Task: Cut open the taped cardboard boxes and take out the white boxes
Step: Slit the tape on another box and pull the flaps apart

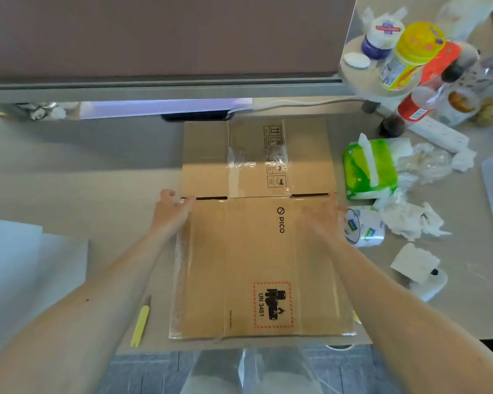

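Note:
A brown cardboard box (239,265) printed with "PICO" and a red-framed UN 3481 label lies flat on the desk in front of me. A strip of clear tape (256,163) crosses its seam at the far side, and dark slits show along the seam on both sides of the strip. My left hand (171,211) grips the near flap's far-left corner, fingertips at the slit and thumb outside the edge. My right hand (325,216) lies flat on the far-right corner of the same flap. A yellow cutter (140,322) lies on the desk left of the box. No white box shows inside.
White flat-topped objects (17,251) sit at the left edge. To the right are a green tissue pack (367,169), crumpled tissues (410,220) and a small white tub (365,227). Bottles and jars (410,61) crowd the back right. A grey partition (154,38) closes the back.

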